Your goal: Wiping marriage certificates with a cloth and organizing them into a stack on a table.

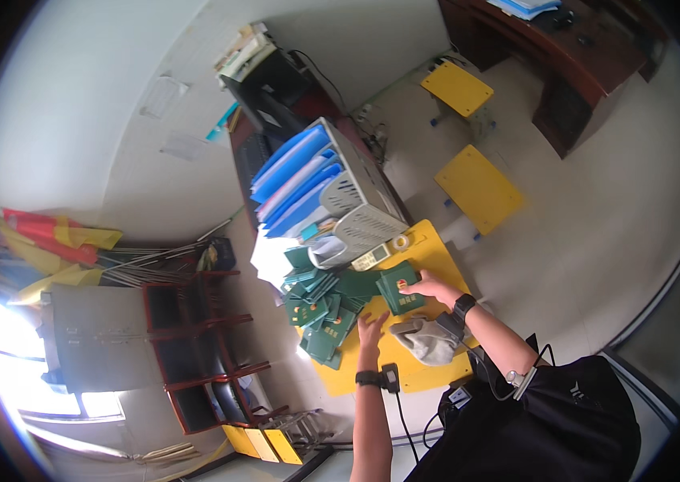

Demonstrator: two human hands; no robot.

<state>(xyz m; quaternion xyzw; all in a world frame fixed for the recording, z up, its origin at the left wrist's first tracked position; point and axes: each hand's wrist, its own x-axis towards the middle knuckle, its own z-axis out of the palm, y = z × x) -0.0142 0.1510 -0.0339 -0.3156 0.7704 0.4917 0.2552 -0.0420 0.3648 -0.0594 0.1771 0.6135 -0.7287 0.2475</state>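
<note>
On the yellow tabletop (340,385) lies a loose heap of green booklets (323,319) with gold writing and an emblem on their covers. My right hand (433,286) grips a stack of green booklets (399,292) by its right edge, thumb on the top cover. My left hand (371,328) hangs just right of the heap, fingers spread, nothing in it. A crumpled grey cloth (427,342) lies below the held stack. Above the stack are a white device with a small display (371,258) and a roll of tape (400,243).
A grey file rack (370,226) with blue folders (294,162) stands beyond the booklets, near white papers (270,259). Yellow stools (478,190) stand on the floor to the right. Dark chairs (186,358) and rolled flags (56,241) are at the left. Cables run from both wrists.
</note>
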